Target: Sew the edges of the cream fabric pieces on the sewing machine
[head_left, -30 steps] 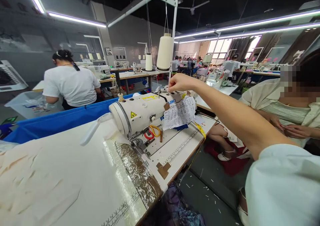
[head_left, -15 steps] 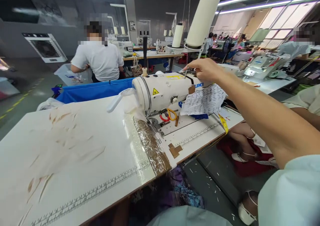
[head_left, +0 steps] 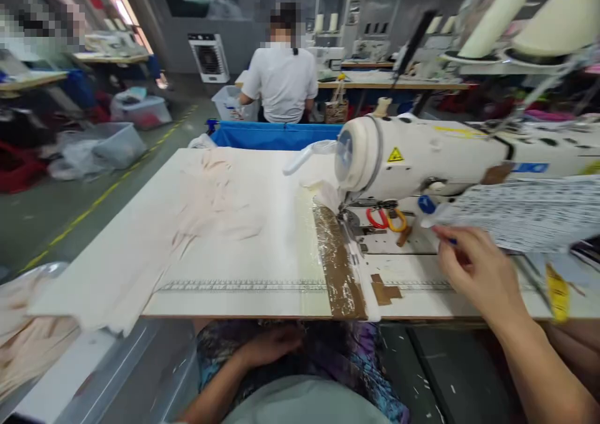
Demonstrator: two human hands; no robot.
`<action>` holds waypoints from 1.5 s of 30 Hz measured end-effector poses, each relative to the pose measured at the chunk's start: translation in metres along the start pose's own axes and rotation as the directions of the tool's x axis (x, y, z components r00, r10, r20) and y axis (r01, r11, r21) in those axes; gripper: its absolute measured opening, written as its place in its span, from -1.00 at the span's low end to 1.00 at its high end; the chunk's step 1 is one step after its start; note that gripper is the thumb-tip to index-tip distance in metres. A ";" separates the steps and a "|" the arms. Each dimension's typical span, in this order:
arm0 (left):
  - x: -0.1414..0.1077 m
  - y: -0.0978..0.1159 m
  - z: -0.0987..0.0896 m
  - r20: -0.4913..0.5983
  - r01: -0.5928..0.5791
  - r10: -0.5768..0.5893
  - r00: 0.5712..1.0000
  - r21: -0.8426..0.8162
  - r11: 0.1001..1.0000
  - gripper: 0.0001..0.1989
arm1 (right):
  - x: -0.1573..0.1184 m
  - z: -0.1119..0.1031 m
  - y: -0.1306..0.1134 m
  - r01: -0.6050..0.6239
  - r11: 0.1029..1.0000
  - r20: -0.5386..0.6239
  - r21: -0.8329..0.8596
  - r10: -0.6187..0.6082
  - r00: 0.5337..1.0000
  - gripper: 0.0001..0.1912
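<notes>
My right hand (head_left: 480, 277) is over the sewing table, right of the needle area, thumb and forefinger pinched together. A small dark blue bit shows at those fingertips, too small to name. Just above hangs a sheet of paper with writing (head_left: 510, 214), fixed to the white sewing machine (head_left: 417, 155). Scissors with red and yellow handles (head_left: 387, 219) lie under the machine arm, beside a blue object (head_left: 426, 204). My left hand (head_left: 274, 344) lies on my lap below the table edge, in shadow, its fingers stretched out.
Thin pale pink fabric (head_left: 206, 205) spreads over the left of the white table (head_left: 262, 261) and hangs off its edge. Thread cones (head_left: 499, 20) stand above the machine. A yellow measuring tape (head_left: 557, 292) hangs at the front right. A person in white (head_left: 284, 80) sits beyond.
My right hand has come down from the top of the machine to beside the hanging paper. The view has turned left, bringing my left hand into sight.
</notes>
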State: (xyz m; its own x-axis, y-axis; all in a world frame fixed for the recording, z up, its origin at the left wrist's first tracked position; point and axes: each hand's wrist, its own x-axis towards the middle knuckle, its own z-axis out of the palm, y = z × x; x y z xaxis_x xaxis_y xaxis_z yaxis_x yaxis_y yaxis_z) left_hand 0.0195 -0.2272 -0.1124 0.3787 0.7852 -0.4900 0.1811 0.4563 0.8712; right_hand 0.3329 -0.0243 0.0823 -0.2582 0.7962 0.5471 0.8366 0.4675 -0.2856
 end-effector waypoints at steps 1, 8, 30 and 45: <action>-0.011 0.008 0.003 0.035 -0.022 0.024 0.999 -0.048 0.999 -0.40 | -0.007 0.012 0.000 -0.104 0.994 0.156 -0.038 0.109 0.982 -0.67; -0.093 0.131 -0.022 0.224 -0.268 0.263 0.938 -0.010 0.963 -0.50 | 0.021 0.054 -0.006 -0.188 0.946 0.454 -0.263 0.293 0.841 -0.51; -0.070 0.179 -0.034 -0.102 -0.345 0.874 0.475 0.892 0.292 -0.88 | -0.079 0.005 -0.008 -0.331 0.939 0.325 -0.094 0.343 0.881 -0.76; -0.047 0.136 0.122 0.397 -0.828 0.816 0.420 0.535 0.166 -0.89 | -0.168 0.028 -0.094 -0.706 -0.220 0.729 0.673 0.041 0.683 -0.83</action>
State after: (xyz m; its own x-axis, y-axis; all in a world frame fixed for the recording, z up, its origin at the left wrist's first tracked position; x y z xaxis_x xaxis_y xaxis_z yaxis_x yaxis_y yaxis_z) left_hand 0.1370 -0.2531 0.0324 0.6671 0.5359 0.5176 0.2021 -0.7988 0.5666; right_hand 0.2839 -0.1912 -0.0043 -0.4942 0.8432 -0.2118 -0.3276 -0.4063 -0.8530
